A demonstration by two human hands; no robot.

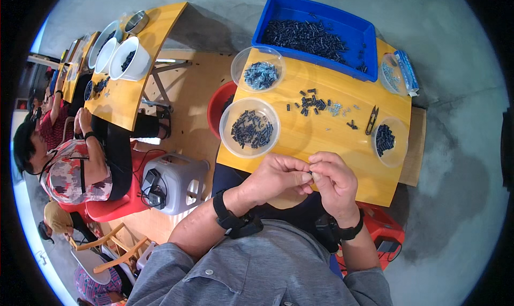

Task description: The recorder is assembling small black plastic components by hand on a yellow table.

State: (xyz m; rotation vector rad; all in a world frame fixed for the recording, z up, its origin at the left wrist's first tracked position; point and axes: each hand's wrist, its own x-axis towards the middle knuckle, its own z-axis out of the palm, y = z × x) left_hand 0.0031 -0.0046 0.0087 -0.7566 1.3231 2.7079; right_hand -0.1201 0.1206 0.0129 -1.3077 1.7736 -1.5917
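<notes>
My left hand [279, 178] and my right hand [335, 184] meet at the front edge of the yellow table [342, 140]. Both are closed, fingertips pinched together around something small and dark, mostly hidden by the fingers. Beyond them lies a loose pile of short black cylindrical pieces [316, 103], with small clear bits [335, 109] beside it. A pair of black thread snips [372, 120] rests to the right. Nearest my left hand stands a clear round tub [229, 140] of black pieces; a smaller clear tub [397, 155] with black pieces sits at the right edge.
A blue tray [342, 59] of black pieces spans the table's far side. Clear tubs of pale bluish pieces [261, 75] stand far left and right, by a blue box [407, 73]. A red bucket [215, 107] is left. People sit at another table [160, 27].
</notes>
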